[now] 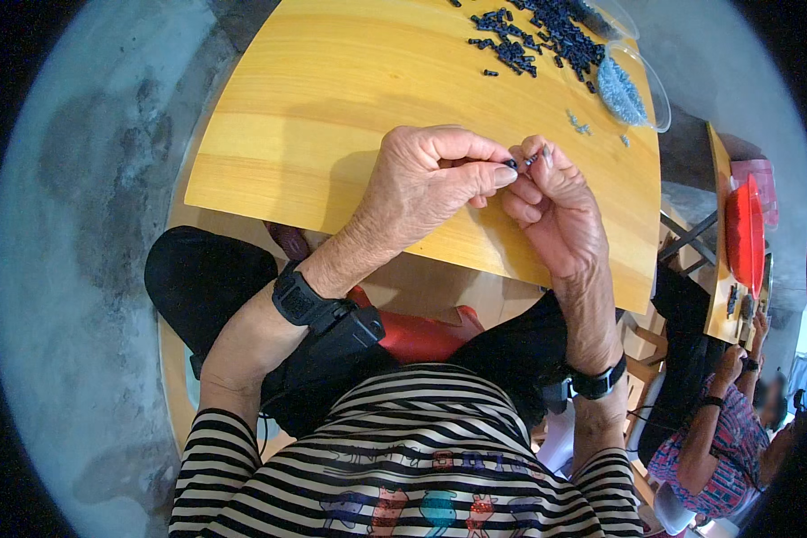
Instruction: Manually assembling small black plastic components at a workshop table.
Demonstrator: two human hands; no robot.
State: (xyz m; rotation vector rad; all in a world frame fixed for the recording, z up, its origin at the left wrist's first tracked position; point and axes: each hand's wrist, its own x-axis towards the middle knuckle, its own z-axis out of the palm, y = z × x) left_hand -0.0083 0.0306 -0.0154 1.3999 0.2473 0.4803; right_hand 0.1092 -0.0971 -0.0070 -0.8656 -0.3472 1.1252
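Note:
My left hand (pixel 432 176) pinches a small black part (pixel 511 165) between thumb and fingertips, above the near part of the yellow wooden table (pixel 305 125). Facing it, my right hand (pixel 560 202) grips a tiny grey-blue piece (pixel 531 161) between thumb and index finger. The two pieces are close together; whether they touch is too small to tell. Farther back lies a pile of short dark tube-like parts (pixel 556 36). Beside it, a clear plastic tub (pixel 662 99) holds many small light blue-grey pieces (pixel 620 88), and a few loose blue-grey pieces (pixel 579 124) lie near it.
A second clear tub (pixel 632 20) with dark contents stands at the far right. Below the table edge is a red object (pixel 421 336) between my knees. To the right, another person (pixel 713 444) works at a second table (pixel 719 314) with a red basket (pixel 744 238).

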